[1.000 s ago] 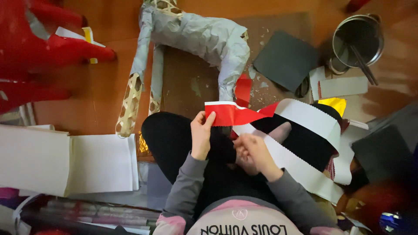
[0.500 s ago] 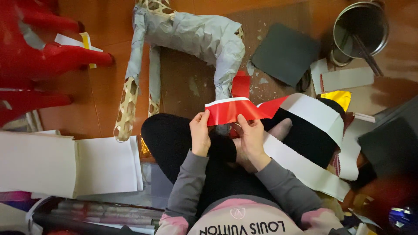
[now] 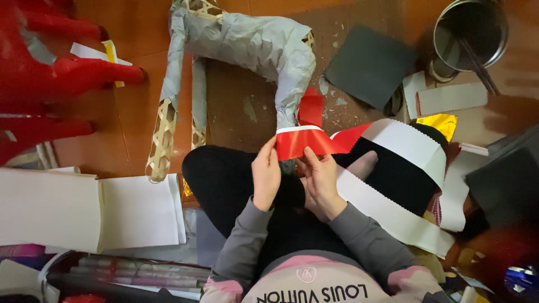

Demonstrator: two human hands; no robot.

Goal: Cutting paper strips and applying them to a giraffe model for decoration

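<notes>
Fingers of my left hand (image 3: 265, 177) pinch the near end of a red paper strip (image 3: 299, 141), thumb on its underside and fingertips curled over its top edge. My right hand (image 3: 321, 182) sits just beside the left one, its fingers (image 3: 310, 159) closed on the lower edge of the same strip, so both hands hold it taut over my lap. Beyond my right fingers the strip runs on, turning over to show its white back, and loops wide around my knee as a long white band with a zigzag edge (image 3: 412, 147).

Straight past my fingertips lies a bent frame wrapped in grey paper (image 3: 252, 45), with bare woven bamboo showing at its leg ends. Off beyond my right hand sit a dark grey sheet (image 3: 369, 66), a metal pot with sticks in it (image 3: 469, 33) and a scrap of gold foil (image 3: 437, 124). Out past my left hand lie stacked white sheets (image 3: 84, 210), and farther off, red plastic stool legs (image 3: 62, 73).
</notes>
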